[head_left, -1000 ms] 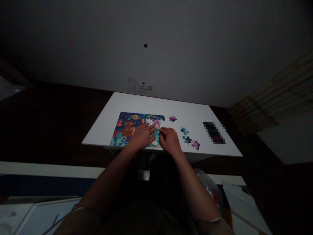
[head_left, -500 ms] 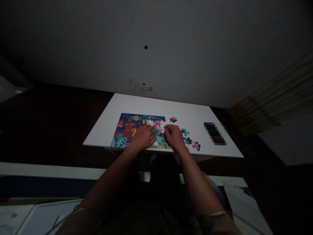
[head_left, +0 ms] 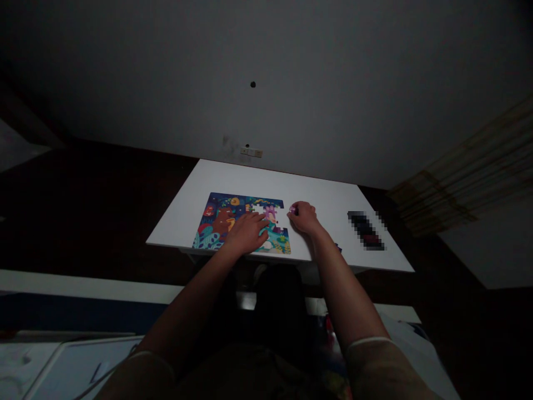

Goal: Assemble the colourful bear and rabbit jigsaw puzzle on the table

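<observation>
A colourful jigsaw puzzle (head_left: 220, 222) with a brown bear lies near the table's front edge. White gaps show in its upper middle and right side. My left hand (head_left: 247, 233) rests on the lower middle of the puzzle, fingers stretched out over the pieces. Just off the puzzle's right edge, my right hand (head_left: 306, 219) pinches a purple-pink puzzle piece (head_left: 292, 210) between thumb and fingers. Another loose piece (head_left: 338, 249) peeks out from under my right forearm, which covers the area where other loose pieces lay.
The white table (head_left: 258, 179) stands close to a grey wall with a socket plate (head_left: 251, 152). A pixelated dark object (head_left: 366, 230) lies at the table's right. Striped curtains (head_left: 441, 183) hang at far right. White surfaces with papers flank my body below.
My right hand has moved from the puzzle's right edge up and to the right, and has taken hold of the purple-pink piece there. My left hand stays on the puzzle.
</observation>
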